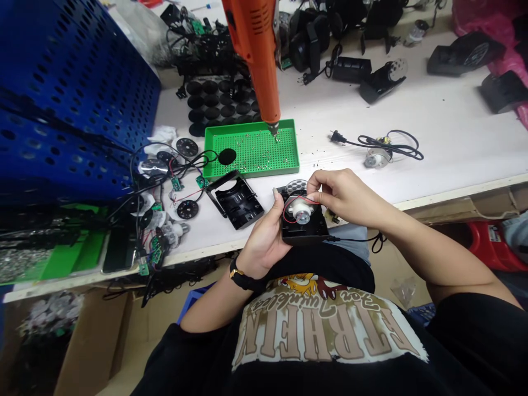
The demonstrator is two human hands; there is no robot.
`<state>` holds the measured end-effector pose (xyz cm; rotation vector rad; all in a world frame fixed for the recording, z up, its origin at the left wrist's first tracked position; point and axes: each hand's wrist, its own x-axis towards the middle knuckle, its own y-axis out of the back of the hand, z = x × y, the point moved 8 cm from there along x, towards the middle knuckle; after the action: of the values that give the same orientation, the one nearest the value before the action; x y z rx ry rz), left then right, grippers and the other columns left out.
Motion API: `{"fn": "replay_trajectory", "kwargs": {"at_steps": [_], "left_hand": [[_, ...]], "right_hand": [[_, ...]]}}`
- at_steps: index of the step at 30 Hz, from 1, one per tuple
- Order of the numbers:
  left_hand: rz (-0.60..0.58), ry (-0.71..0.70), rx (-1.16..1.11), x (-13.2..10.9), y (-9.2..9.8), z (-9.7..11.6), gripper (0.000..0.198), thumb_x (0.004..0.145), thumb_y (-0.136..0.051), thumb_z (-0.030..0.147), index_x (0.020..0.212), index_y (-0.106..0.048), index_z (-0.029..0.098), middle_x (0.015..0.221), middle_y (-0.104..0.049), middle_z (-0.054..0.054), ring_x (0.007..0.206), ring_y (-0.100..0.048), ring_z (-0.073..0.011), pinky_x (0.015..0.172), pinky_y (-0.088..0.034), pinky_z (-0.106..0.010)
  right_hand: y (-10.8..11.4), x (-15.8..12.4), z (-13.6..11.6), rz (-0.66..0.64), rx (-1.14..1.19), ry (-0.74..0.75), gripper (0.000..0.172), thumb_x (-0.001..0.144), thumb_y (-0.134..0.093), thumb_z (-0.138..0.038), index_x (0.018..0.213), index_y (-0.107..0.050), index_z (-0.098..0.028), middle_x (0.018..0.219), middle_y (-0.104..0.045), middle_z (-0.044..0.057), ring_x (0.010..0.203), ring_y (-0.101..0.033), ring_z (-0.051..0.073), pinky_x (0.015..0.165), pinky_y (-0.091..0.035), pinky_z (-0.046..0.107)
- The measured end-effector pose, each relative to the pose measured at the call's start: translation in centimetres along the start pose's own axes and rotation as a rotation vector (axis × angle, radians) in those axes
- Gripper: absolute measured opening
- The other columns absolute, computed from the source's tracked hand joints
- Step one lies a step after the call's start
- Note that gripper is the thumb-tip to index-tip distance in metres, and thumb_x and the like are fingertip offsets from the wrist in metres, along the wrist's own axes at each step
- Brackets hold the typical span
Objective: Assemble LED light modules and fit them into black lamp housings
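Note:
My left hand (264, 237) grips a black plastic housing (305, 234) from its left side, holding it above my lap, just off the table's front edge. A small round motor (299, 212) with a white body and metal end sits in the housing, and a thin red wire (292, 204) loops around it. My right hand (344, 195) pinches the red wire between thumb and fingers at the motor's top right. A black cable (355, 239) trails from the housing to the right. Part of the housing's underside is hidden by my hands.
A second black housing (237, 201) lies open on the white table (445, 132) to the left. Behind it are a green tray (251, 148) of small screws, a hanging orange electric screwdriver (253, 49), and a corded motor (377, 158). A blue perforated panel (70, 110) stands far left.

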<state>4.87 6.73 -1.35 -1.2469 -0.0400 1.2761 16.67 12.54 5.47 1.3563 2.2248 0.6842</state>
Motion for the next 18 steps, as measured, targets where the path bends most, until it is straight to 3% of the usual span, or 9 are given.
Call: {"fn": "replay_trajectory", "kwargs": {"at_steps": [4,13,18], "left_hand": [[-0.010,-0.002,-0.004,0.0,-0.2,0.0,0.046,0.109,-0.047,0.048,0.127,-0.069,0.012,0.109,-0.080,-0.010,0.108,-0.076,-0.0253,0.103,-0.058,-0.040],[-0.025,-0.079,0.066,0.1,0.1,0.5,0.026,0.104,-0.062,0.036,0.108,-0.073,0.012,0.109,-0.080,-0.009,0.113,-0.074,-0.0258,0.103,-0.058,-0.040],[-0.050,-0.097,0.081,0.1,-0.1,0.6,0.023,0.101,-0.067,0.035,0.110,-0.072,0.015,0.112,-0.079,-0.008,0.115,-0.074,-0.0258,0.103,-0.058,-0.039]], "right_hand": [[0.0,-0.1,-0.3,0.000,-0.029,0.015,0.006,0.090,-0.064,-0.015,0.084,-0.065,-0.017,0.070,-0.061,-0.003,0.062,-0.045,0.010,0.067,-0.030,0.028],[0.1,-0.3,-0.9,-0.011,-0.095,0.038,0.007,0.091,-0.061,-0.016,0.084,-0.063,-0.019,0.073,-0.063,-0.001,0.065,-0.047,0.012,0.069,-0.030,0.028],[0.3,-0.5,-1.2,-0.015,-0.109,0.035,0.008,0.090,-0.060,-0.015,0.082,-0.062,-0.019,0.073,-0.063,-0.001,0.064,-0.046,0.012,0.068,-0.029,0.028]]}}
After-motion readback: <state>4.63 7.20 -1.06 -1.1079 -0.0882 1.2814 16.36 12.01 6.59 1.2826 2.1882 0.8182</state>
